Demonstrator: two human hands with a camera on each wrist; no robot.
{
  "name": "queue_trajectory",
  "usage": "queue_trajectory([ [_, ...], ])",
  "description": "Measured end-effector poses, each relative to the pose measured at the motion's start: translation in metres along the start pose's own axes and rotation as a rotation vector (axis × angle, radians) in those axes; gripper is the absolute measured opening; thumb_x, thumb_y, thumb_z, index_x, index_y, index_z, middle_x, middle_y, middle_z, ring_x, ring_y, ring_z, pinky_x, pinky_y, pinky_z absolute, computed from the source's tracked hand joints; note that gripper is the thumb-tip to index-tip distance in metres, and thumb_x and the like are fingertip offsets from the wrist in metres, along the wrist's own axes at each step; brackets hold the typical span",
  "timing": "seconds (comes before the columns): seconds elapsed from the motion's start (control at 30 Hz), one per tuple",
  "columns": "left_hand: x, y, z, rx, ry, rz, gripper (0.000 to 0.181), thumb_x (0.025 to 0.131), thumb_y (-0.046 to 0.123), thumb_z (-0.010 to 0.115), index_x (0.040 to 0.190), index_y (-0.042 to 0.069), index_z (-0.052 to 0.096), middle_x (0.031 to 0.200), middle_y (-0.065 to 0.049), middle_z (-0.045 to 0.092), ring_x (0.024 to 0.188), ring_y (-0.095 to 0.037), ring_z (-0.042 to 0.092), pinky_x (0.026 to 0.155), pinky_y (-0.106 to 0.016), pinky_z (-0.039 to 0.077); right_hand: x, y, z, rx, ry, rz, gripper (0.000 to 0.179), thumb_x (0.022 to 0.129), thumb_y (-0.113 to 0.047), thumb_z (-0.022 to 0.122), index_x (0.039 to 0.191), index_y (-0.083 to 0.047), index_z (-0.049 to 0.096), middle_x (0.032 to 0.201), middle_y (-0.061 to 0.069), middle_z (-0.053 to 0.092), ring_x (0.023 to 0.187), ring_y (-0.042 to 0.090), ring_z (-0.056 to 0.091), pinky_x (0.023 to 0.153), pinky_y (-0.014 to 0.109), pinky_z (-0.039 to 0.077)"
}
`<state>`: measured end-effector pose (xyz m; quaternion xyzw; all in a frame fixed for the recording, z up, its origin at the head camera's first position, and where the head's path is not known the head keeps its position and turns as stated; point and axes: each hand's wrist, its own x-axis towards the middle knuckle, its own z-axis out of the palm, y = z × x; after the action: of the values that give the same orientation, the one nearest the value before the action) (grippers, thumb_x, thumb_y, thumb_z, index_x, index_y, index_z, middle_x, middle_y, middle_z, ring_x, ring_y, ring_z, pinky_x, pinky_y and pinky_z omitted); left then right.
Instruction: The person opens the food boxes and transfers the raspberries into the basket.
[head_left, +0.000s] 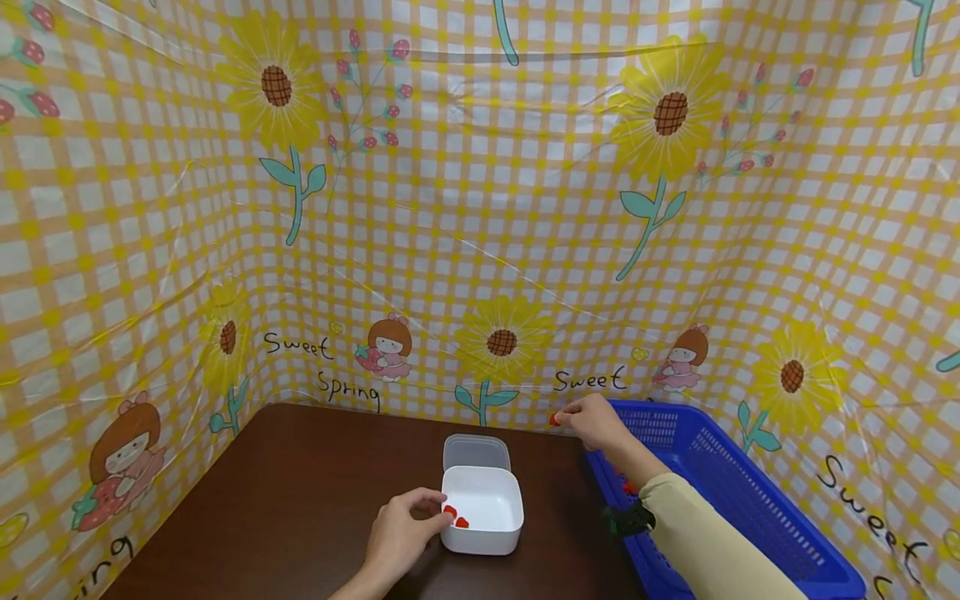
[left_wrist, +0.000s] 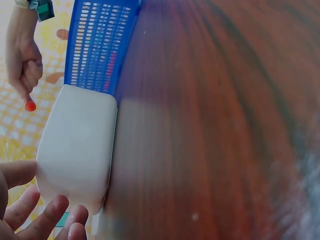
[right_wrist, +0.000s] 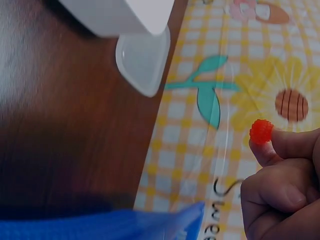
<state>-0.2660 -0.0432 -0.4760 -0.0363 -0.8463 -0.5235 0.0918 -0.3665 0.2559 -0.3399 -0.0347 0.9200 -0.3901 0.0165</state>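
Note:
My right hand [head_left: 596,423] pinches a small bumpy red raspberry [right_wrist: 261,131] between thumb and finger, raised by the near-left corner of the blue basket [head_left: 780,521]. Toward the middle of the table is a white square box [head_left: 483,542], its top uncovered. Two red raspberries [head_left: 462,523] lie inside it, by the left wall. My left hand [head_left: 401,529] is at the box's left side, thumb and fingers spread, with fingertips right at the rim and wall. The left wrist view shows these fingers [left_wrist: 55,207] loosely extended beside the box.
Behind the box lies a translucent lid [head_left: 476,452] on the dark brown table [head_left: 322,483]. Red pieces [head_left: 628,487] show at the basket's left side, partly hidden by the right forearm. A checked, flower-printed cloth [head_left: 480,208] walls the back and sides.

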Motion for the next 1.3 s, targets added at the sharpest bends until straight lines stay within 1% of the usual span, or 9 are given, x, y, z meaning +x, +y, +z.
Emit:
queue_trajectory([
  [0.27, -0.001, 0.002, 0.001, 0.012, 0.013, 0.012, 0.021, 0.081, 0.03, 0.082, 0.1, 0.023, 0.076, 0.083, 0.011, 0.07, 0.065, -0.005, 0.058, 0.059, -0.029, 0.043, 0.003, 0.021, -0.031, -0.026, 0.001, 0.022, 0.034, 0.102, -0.015, 0.057, 0.123, 0.01, 0.066, 0.051, -0.008, 0.026, 0.043, 0.007, 0.02, 0.045, 0.025, 0.026],
  [0.53, 0.003, 0.0, 0.001, 0.036, 0.022, 0.016, 0.02, 0.08, 0.031, 0.081, 0.099, 0.025, 0.076, 0.083, 0.013, 0.07, 0.069, -0.006, 0.058, 0.061, -0.029, 0.042, 0.007, 0.047, -0.054, -0.057, 0.004, 0.021, 0.029, 0.1, -0.011, 0.057, 0.115, 0.011, 0.07, 0.049, -0.007, 0.026, 0.042, 0.008, 0.021, 0.045, 0.025, 0.026],
  [0.6, 0.005, -0.001, 0.001, 0.036, 0.019, 0.009, 0.02, 0.08, 0.031, 0.081, 0.099, 0.026, 0.076, 0.082, 0.013, 0.069, 0.07, -0.007, 0.058, 0.061, -0.029, 0.043, 0.007, 0.054, -0.056, -0.075, 0.003, 0.027, 0.027, 0.099, -0.009, 0.058, 0.11, 0.011, 0.071, 0.049, -0.007, 0.026, 0.043, 0.007, 0.022, 0.046, 0.025, 0.026],
  [0.7, 0.006, -0.001, 0.001, 0.037, 0.02, 0.015, 0.02, 0.08, 0.03, 0.081, 0.099, 0.026, 0.077, 0.084, 0.013, 0.07, 0.073, -0.007, 0.06, 0.063, -0.03, 0.043, 0.007, 0.066, -0.057, -0.102, 0.006, 0.045, 0.021, 0.097, -0.008, 0.06, 0.086, 0.004, 0.073, 0.051, -0.007, 0.027, 0.046, 0.007, 0.023, 0.047, 0.025, 0.025],
  [0.77, 0.006, -0.001, 0.001, 0.037, 0.019, 0.015, 0.02, 0.08, 0.031, 0.081, 0.099, 0.026, 0.077, 0.084, 0.013, 0.07, 0.074, -0.007, 0.06, 0.063, -0.03, 0.043, 0.007, 0.075, -0.058, -0.119, 0.009, 0.05, 0.025, 0.096, -0.006, 0.061, 0.072, 0.0, 0.065, 0.051, -0.007, 0.027, 0.046, 0.007, 0.024, 0.048, 0.025, 0.025],
  [0.9, 0.007, -0.001, 0.0, 0.029, 0.009, 0.004, 0.021, 0.08, 0.031, 0.081, 0.1, 0.025, 0.077, 0.084, 0.013, 0.07, 0.074, -0.008, 0.059, 0.063, -0.029, 0.043, 0.008, 0.089, -0.06, -0.116, -0.002, 0.092, 0.023, 0.094, -0.003, 0.06, 0.073, 0.002, 0.068, 0.05, -0.007, 0.031, 0.045, 0.007, 0.024, 0.045, 0.024, 0.026],
  [1.07, 0.009, -0.001, -0.003, 0.027, 0.007, 0.008, 0.021, 0.08, 0.031, 0.081, 0.1, 0.025, 0.077, 0.085, 0.013, 0.07, 0.077, -0.008, 0.061, 0.063, -0.03, 0.043, 0.013, 0.101, -0.06, -0.127, -0.019, 0.149, 0.029, 0.092, -0.002, 0.06, 0.064, -0.004, 0.055, 0.051, -0.008, 0.025, 0.045, 0.006, 0.022, 0.044, 0.023, 0.026],
  [1.23, 0.011, -0.002, -0.004, 0.028, 0.005, 0.012, 0.02, 0.081, 0.031, 0.081, 0.1, 0.026, 0.077, 0.084, 0.014, 0.07, 0.076, -0.007, 0.061, 0.064, -0.029, 0.043, 0.015, 0.113, -0.06, -0.151, -0.024, 0.184, 0.021, 0.093, -0.002, 0.061, 0.073, 0.0, 0.064, 0.052, -0.008, 0.026, 0.045, 0.006, 0.023, 0.044, 0.022, 0.026],
  [1.3, 0.011, -0.002, -0.005, 0.027, 0.002, 0.01, 0.02, 0.081, 0.03, 0.081, 0.1, 0.025, 0.077, 0.083, 0.014, 0.07, 0.075, -0.005, 0.06, 0.063, -0.028, 0.043, 0.016, 0.115, -0.059, -0.149, -0.032, 0.206, 0.025, 0.094, -0.004, 0.061, 0.069, -0.003, 0.06, 0.052, -0.008, 0.026, 0.045, 0.006, 0.024, 0.044, 0.022, 0.027],
])
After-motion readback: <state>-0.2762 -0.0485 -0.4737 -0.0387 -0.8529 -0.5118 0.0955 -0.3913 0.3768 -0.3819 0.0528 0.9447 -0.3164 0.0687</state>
